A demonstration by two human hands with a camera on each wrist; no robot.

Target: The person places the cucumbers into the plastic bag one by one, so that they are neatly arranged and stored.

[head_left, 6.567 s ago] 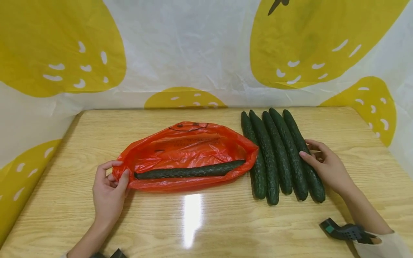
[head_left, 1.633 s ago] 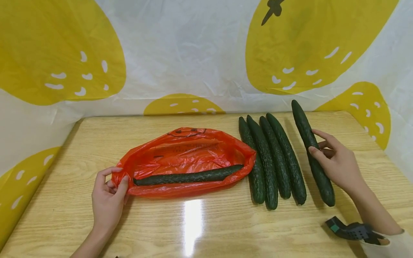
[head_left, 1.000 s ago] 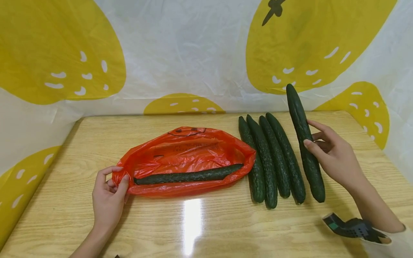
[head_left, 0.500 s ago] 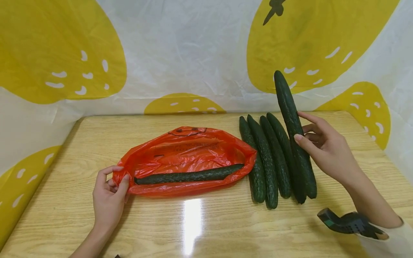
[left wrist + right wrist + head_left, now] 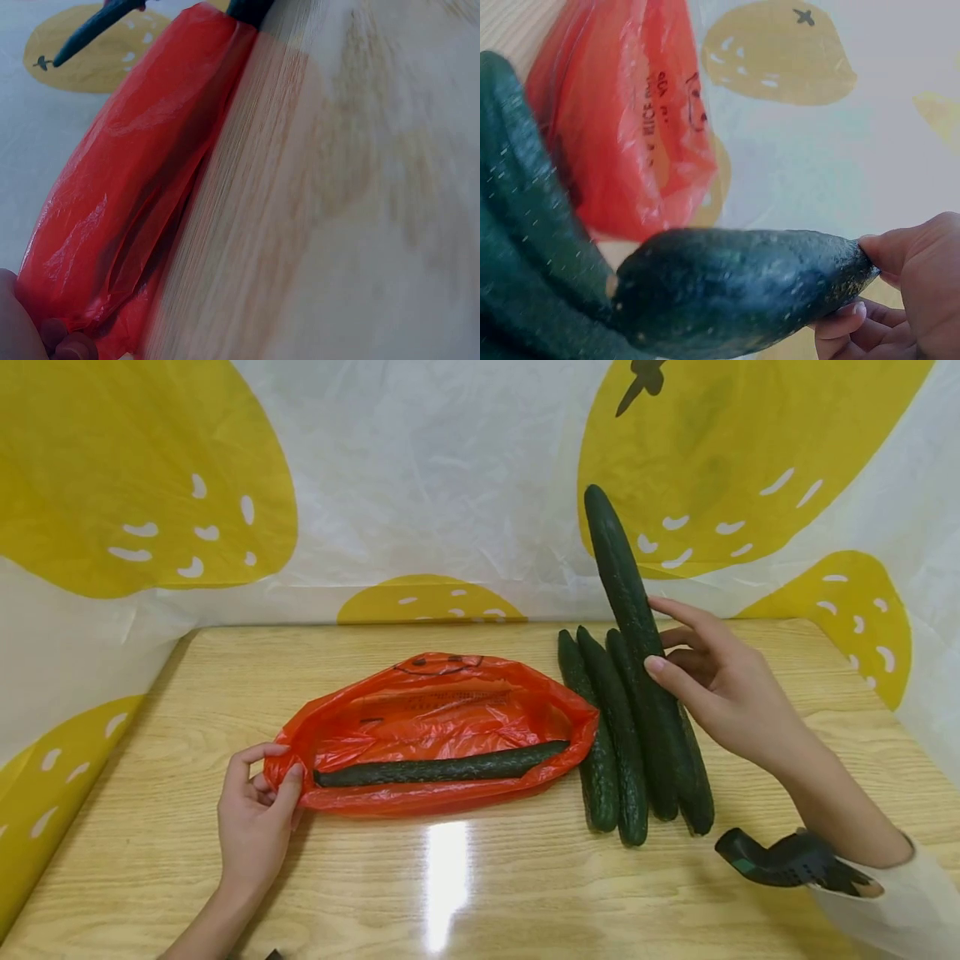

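Observation:
My left hand [image 5: 255,818] pinches the left end of a red plastic bag [image 5: 435,693], which lies with its mouth wide. Inside the bag, along the front side, is one dark green cucumber [image 5: 442,768]. My right hand [image 5: 720,681] holds another cucumber [image 5: 626,585] between thumb and fingers, tilted with its far end raised. That held cucumber overlaps a row of several cucumbers [image 5: 600,768] on the table in the head view, hiding parts of two of them. In the right wrist view the held cucumber [image 5: 742,292] points its near end at the camera.
The wooden table [image 5: 360,885] bears everything. A white cloth [image 5: 435,468] printed with yellow fruit hangs behind it and at both sides. The bag's right tip meets the leftmost cucumber of the row. A dark wrist device [image 5: 787,860] sits on the right forearm.
My right hand has taken the rightmost cucumber from the row, lifted it, and carried it leftward over the others, its far end rising. The left hand and bag stay put.

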